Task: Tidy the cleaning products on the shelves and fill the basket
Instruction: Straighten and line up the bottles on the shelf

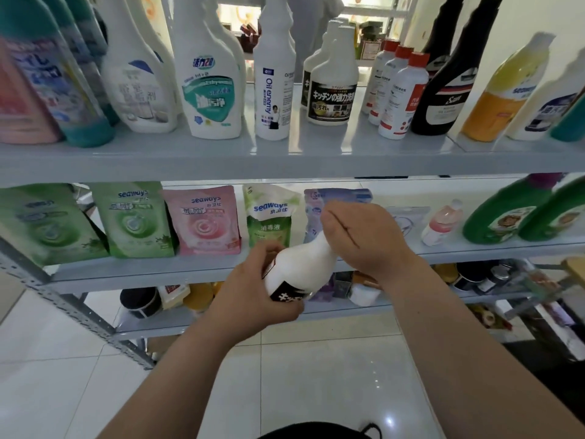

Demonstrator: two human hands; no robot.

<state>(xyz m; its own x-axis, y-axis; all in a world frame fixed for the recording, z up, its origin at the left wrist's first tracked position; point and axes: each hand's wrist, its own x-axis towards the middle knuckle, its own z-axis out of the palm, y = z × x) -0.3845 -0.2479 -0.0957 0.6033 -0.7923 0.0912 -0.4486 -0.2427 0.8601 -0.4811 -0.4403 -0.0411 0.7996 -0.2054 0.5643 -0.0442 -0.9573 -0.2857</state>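
The task is judged part done: rows on the upper shelf [221, 153] stand ordered, while a white bottle [304, 264] is held tilted before the middle shelf [158, 270], its base gripped by the left hand [253, 289] and its neck wrapped by the curled right hand [357, 239]. Matching bottles [332, 90] stand far above. No basket can be made out, and the contents are hidden by opaque walls.
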